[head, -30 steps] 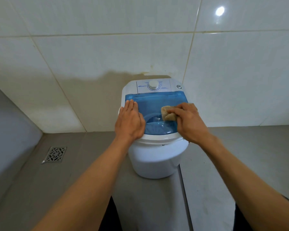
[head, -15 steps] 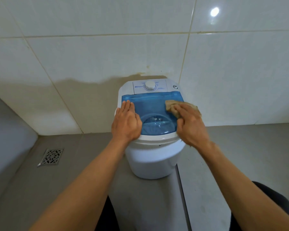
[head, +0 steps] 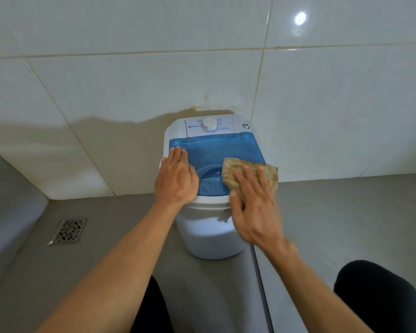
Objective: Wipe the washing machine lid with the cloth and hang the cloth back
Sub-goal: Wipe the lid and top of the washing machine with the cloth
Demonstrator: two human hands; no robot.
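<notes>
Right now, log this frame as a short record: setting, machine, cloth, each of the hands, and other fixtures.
setting: tiled wall, grey floor
machine: small white washing machine with blue lid, dial at back
cloth: tan cloth spread on the lid's right side, overhanging its edge
left hand: flat on the lid's left side, fingers straight
right hand: fingers pressing on the cloth
other: floor drain at left

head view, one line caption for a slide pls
Right hand presses cloth on blue washer lid; left hand rests flat.
</notes>
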